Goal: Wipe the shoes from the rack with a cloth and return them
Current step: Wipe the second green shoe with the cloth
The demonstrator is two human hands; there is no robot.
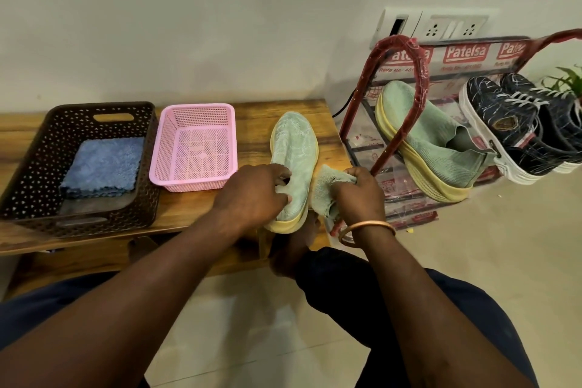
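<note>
Pale green knit slip-on shoe with yellow sole (294,148) sits on the wooden bench (252,123), toe to the wall, heel end over the near edge. Left hand (252,190) comes in from the left, palm down, fingers curled over the heel/collar area and gripping the upper; fingertips look tucked into the opening, but I can't confirm that from this angle. Right hand (359,195), wrist bent with a copper-coloured bangle (367,228) on it, has its fingers bunched tight around a light green terry cloth (324,189), which touches the shoe's right side near the heel.

Matching green shoe (422,142) rests tilted on the red metal-tube shoe rack (420,72), right of the bench, next to a pair of dark blue lace-up sneakers (510,129).

On the bench, left of the shoe: pink perforated plastic basket (162,148), then dark brown perforated basket (34,148) holding a folded blue microfibre cloth (104,164).
</note>
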